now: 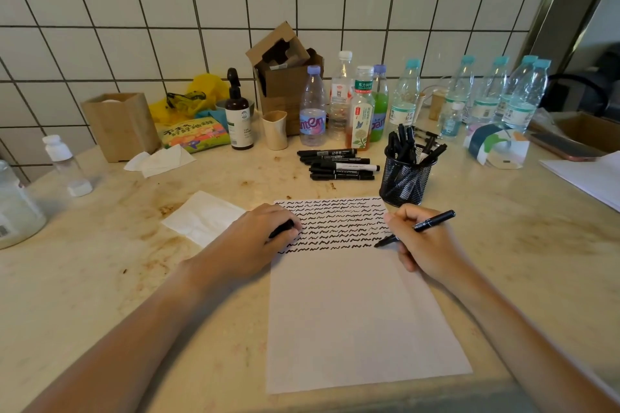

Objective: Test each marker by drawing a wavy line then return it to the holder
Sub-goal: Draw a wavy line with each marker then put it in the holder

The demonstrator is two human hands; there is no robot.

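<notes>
black ink is the thing to follow in the head view: your right hand (426,245), right of frame centre, pinches a marker (416,228) between thumb and curled fingers. its tip touches the paper (352,312) at the right end of the lowest wavy row, and its long axis slants from that tip up and to the right, tail end pointing toward the upper right of the frame.

your left hand (265,235), left of centre, rests on the paper's left edge with fingers curled round a short black piece, most likely the cap (281,228); how the fingertips sit under it i cannot tell.

the relation the next move turns on: the mesh holder (406,178) stands just above the paper's upper right corner, directly above your right hand and near it, well apart from your left. it is already crowded with upright markers. so by my judgement the right hand is the one to carry this marker back, once the cap comes across from the left.

a loose pile of markers (339,166) lies flat just left of the holder, their long axes running left to right. they look like the ones still to be tested, though that is only a guess.
</notes>
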